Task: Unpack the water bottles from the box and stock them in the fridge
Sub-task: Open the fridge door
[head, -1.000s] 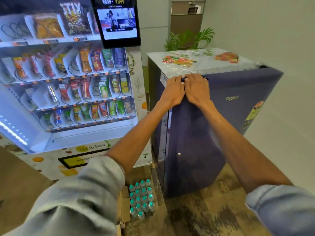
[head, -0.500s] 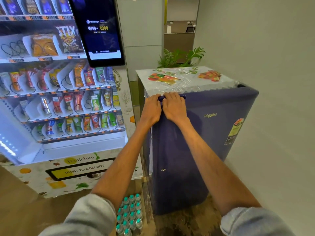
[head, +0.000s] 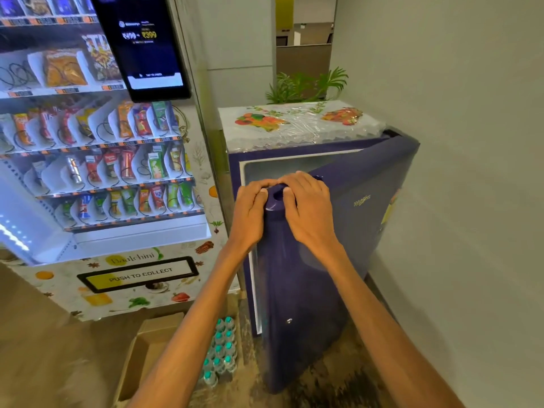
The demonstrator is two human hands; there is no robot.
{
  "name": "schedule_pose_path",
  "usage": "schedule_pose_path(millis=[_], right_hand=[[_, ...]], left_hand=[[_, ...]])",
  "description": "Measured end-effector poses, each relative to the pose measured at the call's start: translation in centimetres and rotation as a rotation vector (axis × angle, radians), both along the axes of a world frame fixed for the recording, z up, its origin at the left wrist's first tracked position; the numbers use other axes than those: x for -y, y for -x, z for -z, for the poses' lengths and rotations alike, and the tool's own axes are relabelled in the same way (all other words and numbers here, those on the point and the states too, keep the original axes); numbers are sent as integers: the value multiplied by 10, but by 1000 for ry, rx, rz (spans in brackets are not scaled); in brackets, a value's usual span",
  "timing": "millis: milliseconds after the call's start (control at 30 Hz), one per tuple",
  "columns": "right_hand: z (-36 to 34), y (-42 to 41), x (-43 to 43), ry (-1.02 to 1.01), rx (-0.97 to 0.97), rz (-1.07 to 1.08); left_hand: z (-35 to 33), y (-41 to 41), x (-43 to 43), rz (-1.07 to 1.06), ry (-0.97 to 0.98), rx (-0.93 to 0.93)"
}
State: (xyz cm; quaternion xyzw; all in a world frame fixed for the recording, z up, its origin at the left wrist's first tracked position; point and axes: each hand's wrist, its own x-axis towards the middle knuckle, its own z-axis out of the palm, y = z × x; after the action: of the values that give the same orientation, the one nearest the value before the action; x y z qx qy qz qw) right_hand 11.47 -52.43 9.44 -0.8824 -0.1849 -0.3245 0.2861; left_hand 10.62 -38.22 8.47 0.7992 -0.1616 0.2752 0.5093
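Observation:
A small purple fridge [head: 256, 156] stands against the right wall. Its door [head: 297, 290] is swung partly open toward me, hinged on the right, and a strip of white interior shows behind it. My left hand [head: 250, 213] and my right hand [head: 306, 207] both grip the door's top corner at the handle recess. On the floor below my left arm sits an open cardboard box [head: 153, 357] with several water bottles [head: 220, 348] with teal caps standing upright in it.
A lit snack vending machine [head: 97, 160] with a dark screen [head: 144, 45] stands left of the fridge. A plastic-wrapped printed sheet [head: 294, 125] covers the fridge top. A green plant [head: 303, 86] is behind it. The grey wall [head: 456, 142] is close on the right.
The fridge door was shut in the earlier frames. Both hands have pulled its top left corner toward me, and the door now stands partly open. The view has dropped lower.

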Motion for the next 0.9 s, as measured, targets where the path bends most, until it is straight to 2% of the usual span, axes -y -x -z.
schedule_pose_path(millis=[200, 400, 467, 600, 900], right_hand=[[-4, 56, 59, -157, -117, -28], [-1, 110, 134, -273, -265, -39], [0, 127, 161, -347, -339, -30], [-2, 156, 222, -428, -465, 29], [-23, 192, 341, -262, -672, 270]], left_hand=[[-18, 30, 54, 273, -4, -275], [-31, 37, 134, 558, -220, -402], [-29, 37, 164, 586, -290, -378], [-25, 24, 222, 541, -540, -204], [-38, -1, 325, 605, -757, -40]])
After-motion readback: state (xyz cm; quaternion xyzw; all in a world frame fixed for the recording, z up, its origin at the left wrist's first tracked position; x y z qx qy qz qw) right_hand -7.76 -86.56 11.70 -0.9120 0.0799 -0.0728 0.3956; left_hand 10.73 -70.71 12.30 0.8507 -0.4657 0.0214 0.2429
